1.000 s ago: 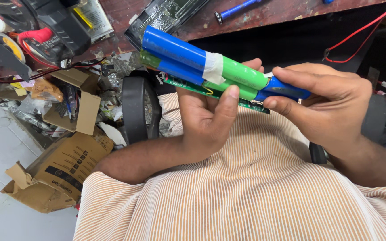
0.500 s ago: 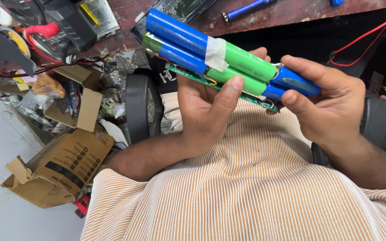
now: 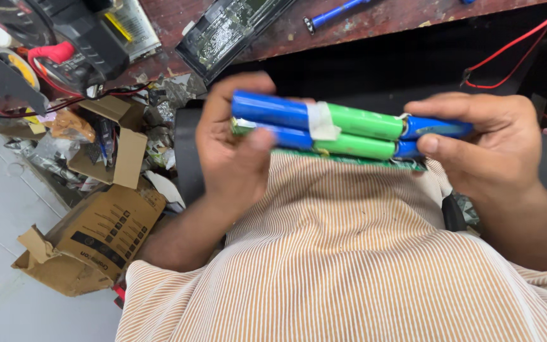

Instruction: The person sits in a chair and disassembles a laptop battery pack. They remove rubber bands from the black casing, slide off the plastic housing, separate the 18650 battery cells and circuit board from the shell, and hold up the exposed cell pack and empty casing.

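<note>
While I watch from the head view, my left hand [image 3: 235, 158] has its grip clenched on the blue end of the battery pack [image 3: 349, 130]: blue and green cylindrical cells, white tape, green board beneath. It lies level above my striped shirt [image 3: 349, 253], right hand [image 3: 482, 149] clasping the other end.

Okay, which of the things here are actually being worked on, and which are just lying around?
In hand:
- battery pack of blue and green cells, taped together, with a green circuit strip beneath
- left hand gripping its blue end
- right hand holding the other end

Lying about:
- torn cardboard box on the floor
- blue-handled screwdriver on the bench
- red wire
</note>
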The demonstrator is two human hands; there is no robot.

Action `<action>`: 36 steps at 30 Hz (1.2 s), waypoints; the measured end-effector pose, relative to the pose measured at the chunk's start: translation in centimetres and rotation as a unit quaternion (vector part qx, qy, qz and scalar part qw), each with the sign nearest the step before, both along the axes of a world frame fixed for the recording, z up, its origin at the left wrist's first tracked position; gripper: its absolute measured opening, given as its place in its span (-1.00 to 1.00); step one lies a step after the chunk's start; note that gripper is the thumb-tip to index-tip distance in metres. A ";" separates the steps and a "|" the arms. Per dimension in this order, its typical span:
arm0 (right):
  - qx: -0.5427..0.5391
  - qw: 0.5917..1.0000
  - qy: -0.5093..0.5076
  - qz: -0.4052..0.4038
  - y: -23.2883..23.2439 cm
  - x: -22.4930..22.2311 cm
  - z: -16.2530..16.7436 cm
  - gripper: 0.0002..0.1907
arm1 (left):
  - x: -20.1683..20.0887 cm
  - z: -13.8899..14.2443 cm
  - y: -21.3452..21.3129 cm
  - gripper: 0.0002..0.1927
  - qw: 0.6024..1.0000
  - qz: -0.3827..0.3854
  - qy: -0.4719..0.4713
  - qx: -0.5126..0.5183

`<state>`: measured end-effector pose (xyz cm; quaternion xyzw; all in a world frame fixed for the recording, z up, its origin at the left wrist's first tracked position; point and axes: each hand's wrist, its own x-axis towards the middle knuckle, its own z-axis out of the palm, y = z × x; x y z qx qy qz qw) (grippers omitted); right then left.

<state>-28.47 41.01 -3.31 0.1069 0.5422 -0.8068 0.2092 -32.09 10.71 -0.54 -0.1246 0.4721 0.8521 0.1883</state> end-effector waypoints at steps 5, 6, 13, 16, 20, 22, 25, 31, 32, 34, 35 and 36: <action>0.059 0.987 -0.043 0.145 1.5 0.9 -0.1 -0.65 | 1.7 -1.0 -2.3 -0.72 0.963 -0.210 -0.158 0.058; 0.079 0.977 -0.055 0.189 1.4 1.3 -0.4 -0.63 | 2.2 -1.3 -2.2 -0.71 0.953 -0.266 -0.143 0.032; 0.069 0.950 -0.007 0.305 -0.2 2.3 -1.8 -0.62 | 3.0 -0.5 -1.4 -0.63 0.901 -0.402 0.036 -0.155; 0.072 0.950 0.019 0.303 -0.5 2.2 -1.2 -0.65 | 2.7 -0.3 -0.5 -0.73 0.891 -0.417 0.010 -0.181; 0.047 0.965 -0.009 0.257 -0.9 3.1 -0.8 -0.68 | 2.7 -0.4 -0.1 -0.77 0.891 -0.408 -0.006 -0.199; 0.051 0.968 -0.001 0.246 -0.7 3.7 -0.8 -0.68 | 2.8 -0.8 0.0 -0.78 0.893 -0.405 -0.003 -0.195; 0.058 0.970 -0.055 0.229 -0.4 4.4 -0.9 -0.63 | 3.1 -1.1 0.2 -0.81 0.899 -0.398 -0.014 -0.185; 0.063 0.978 -0.002 0.199 -0.5 5.1 -1.1 -0.63 | 3.6 -1.5 0.0 -0.83 0.908 -0.373 -0.023 -0.190; 0.063 0.979 -0.003 0.195 -0.5 5.1 -1.1 -0.63 | 3.7 -1.6 0.0 -0.83 0.909 -0.370 -0.027 -0.190; 0.080 0.978 0.009 0.191 -0.5 5.2 -1.1 -0.63 | 3.8 -1.7 0.1 -0.84 0.911 -0.364 -0.033 -0.191; 0.088 0.978 0.015 0.190 -0.5 5.2 -1.1 -0.63 | 3.9 -1.8 0.1 -0.84 0.912 -0.362 -0.035 -0.187; 0.084 0.979 0.017 0.184 -0.5 5.3 -1.1 -0.63 | 3.9 -1.8 0.1 -0.83 0.914 -0.361 -0.038 -0.183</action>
